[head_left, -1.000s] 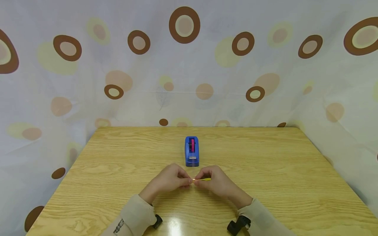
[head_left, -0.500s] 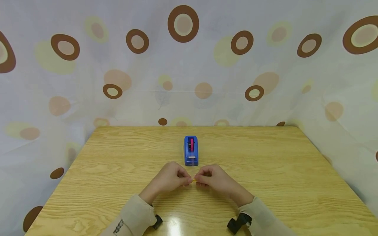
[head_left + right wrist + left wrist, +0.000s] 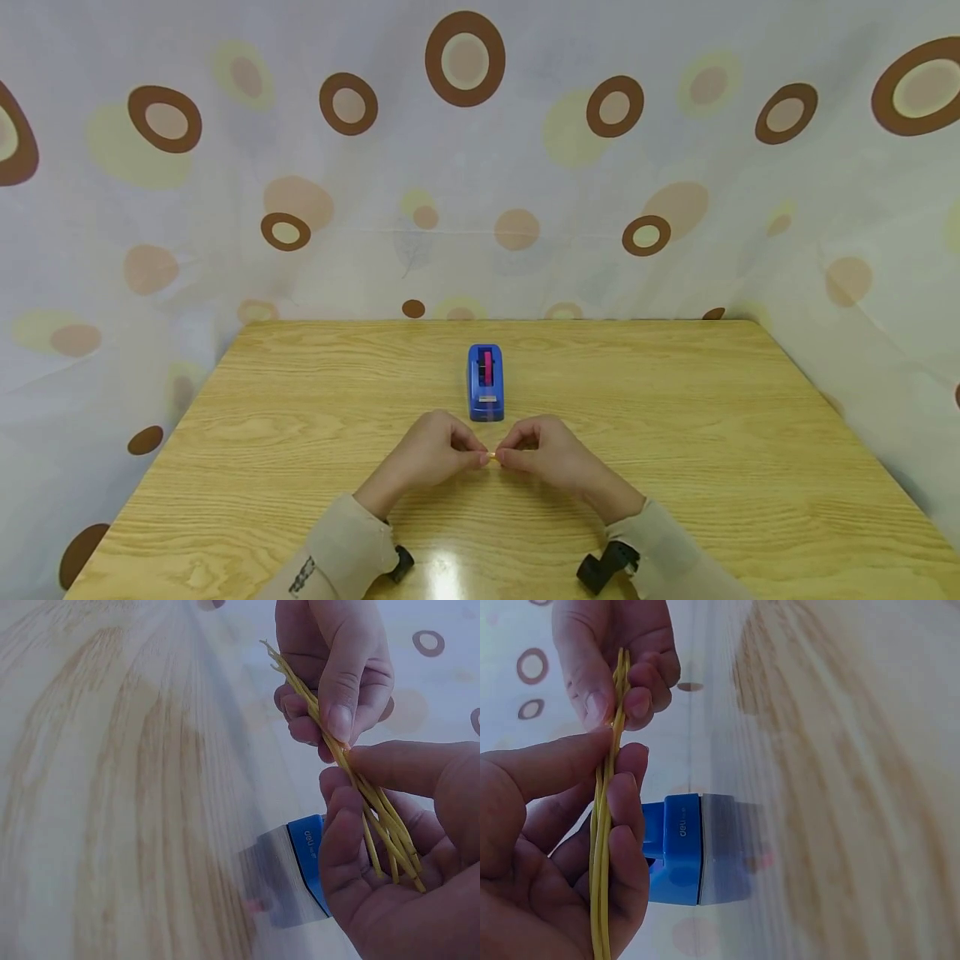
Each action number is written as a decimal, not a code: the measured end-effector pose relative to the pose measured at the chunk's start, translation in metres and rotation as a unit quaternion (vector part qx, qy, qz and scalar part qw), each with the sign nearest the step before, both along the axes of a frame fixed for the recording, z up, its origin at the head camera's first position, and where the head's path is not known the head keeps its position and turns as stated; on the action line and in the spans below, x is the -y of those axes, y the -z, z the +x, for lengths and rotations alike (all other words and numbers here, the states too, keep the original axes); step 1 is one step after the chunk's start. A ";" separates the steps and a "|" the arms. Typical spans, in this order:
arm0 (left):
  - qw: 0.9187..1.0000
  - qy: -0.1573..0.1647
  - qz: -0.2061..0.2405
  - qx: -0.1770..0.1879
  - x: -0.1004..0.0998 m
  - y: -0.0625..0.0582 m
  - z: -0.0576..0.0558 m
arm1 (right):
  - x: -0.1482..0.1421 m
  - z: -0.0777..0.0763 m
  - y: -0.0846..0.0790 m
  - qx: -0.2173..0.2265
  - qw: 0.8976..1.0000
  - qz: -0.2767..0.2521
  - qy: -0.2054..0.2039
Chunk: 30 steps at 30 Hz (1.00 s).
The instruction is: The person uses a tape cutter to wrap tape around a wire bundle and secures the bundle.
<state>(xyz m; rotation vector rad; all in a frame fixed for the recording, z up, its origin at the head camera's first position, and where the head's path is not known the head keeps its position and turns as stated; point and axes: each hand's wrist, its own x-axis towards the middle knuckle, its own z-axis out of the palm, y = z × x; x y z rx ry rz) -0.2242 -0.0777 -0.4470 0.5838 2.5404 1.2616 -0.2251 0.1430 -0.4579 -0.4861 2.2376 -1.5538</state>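
Both hands meet over the wooden table. My left hand (image 3: 438,454) pinches a bundle of thin yellow strands (image 3: 600,855) between thumb and fingers. My right hand (image 3: 551,458) pinches the same bundle close beside it, the two thumb tips nearly touching. In the right wrist view the loose ends of the strands (image 3: 394,832) spread out inside my right palm. Only a small bright bit shows between the fingertips in the head view. Beyond the hands stands a blue tape dispenser (image 3: 487,408) with a pink core; neither hand touches it. What material the strands are, I cannot tell.
The wooden table (image 3: 300,375) stretches to both sides. A pale curtain (image 3: 480,275) with brown rings hangs behind its far edge. A black wrist camera (image 3: 401,565) sits on the left sleeve and another camera (image 3: 600,571) on the right.
One second ago a yellow length stuck out beside my right fingers; now the right hand covers it. The left hand keeps its pinch, and the head view has shifted slightly.
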 end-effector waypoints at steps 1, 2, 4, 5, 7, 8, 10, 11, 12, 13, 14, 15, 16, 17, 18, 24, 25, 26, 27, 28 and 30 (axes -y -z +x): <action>1.000 -0.001 0.001 0.000 0.000 0.000 0.000 | 0.000 0.000 0.000 -0.005 1.000 0.000 0.002; 1.000 -0.002 0.002 0.001 0.000 0.000 0.000 | 0.001 0.001 -0.001 -0.008 1.000 -0.002 0.004; 1.000 -0.003 0.004 0.002 0.000 0.000 0.000 | 0.001 0.002 -0.001 -0.013 1.000 -0.008 0.007; 1.000 -0.003 0.005 0.003 0.000 -0.001 0.000 | 0.001 0.002 -0.002 -0.014 1.000 -0.009 0.009; 1.000 -0.003 0.004 0.003 0.000 -0.001 0.000 | 0.002 0.003 -0.003 -0.021 1.000 -0.007 0.011; 1.000 -0.003 0.003 0.004 0.000 -0.001 0.000 | 0.002 0.003 -0.003 -0.024 1.000 -0.006 0.011; 1.000 -0.004 0.001 0.007 0.000 -0.002 0.000 | 0.002 0.003 -0.003 -0.029 1.000 -0.005 0.012; 1.000 -0.004 0.001 0.008 0.000 -0.002 0.000 | 0.002 0.003 -0.004 -0.032 0.999 -0.004 0.013; 1.000 -0.003 0.000 0.010 0.000 -0.002 0.000 | 0.002 0.003 -0.003 -0.036 0.999 -0.003 0.015; 1.000 -0.002 -0.001 0.012 0.000 -0.002 0.000 | 0.002 0.002 -0.003 -0.038 0.999 -0.002 0.017; 1.000 -0.001 -0.003 0.013 0.001 -0.002 0.000 | 0.002 0.002 -0.003 -0.039 0.999 -0.001 0.019; 1.000 0.001 -0.004 0.015 0.001 -0.002 0.000 | 0.002 0.002 -0.003 -0.041 0.999 0.001 0.022; 1.000 0.003 -0.005 0.016 0.001 -0.002 0.000 | 0.003 0.002 -0.003 -0.042 0.999 0.004 0.025; 1.000 0.007 -0.008 0.016 0.002 -0.002 -0.001 | 0.003 0.003 -0.004 -0.043 0.999 0.008 0.028; 1.000 0.010 -0.011 0.017 0.002 -0.001 -0.001 | 0.003 0.003 -0.005 -0.043 0.999 0.011 0.029; 0.999 0.030 -0.031 0.011 0.004 0.001 -0.003 | 0.008 0.012 -0.025 -0.048 0.998 0.027 0.035; 0.999 0.033 -0.032 0.012 0.005 0.001 -0.003 | 0.009 0.014 -0.027 -0.049 0.998 0.027 0.036; 0.999 0.036 -0.031 0.012 0.005 0.001 -0.003 | 0.009 0.014 -0.029 -0.049 0.998 0.026 0.036; 0.999 0.039 -0.030 0.013 0.005 0.001 -0.004 | 0.009 0.014 -0.028 -0.051 0.998 0.026 0.037; 0.999 0.041 -0.029 0.013 0.006 0.001 -0.004 | 0.008 0.013 -0.025 -0.050 0.998 0.026 0.039; 0.999 0.041 -0.024 0.013 0.006 0.002 -0.004 | 0.007 0.009 -0.018 -0.052 0.998 0.023 0.041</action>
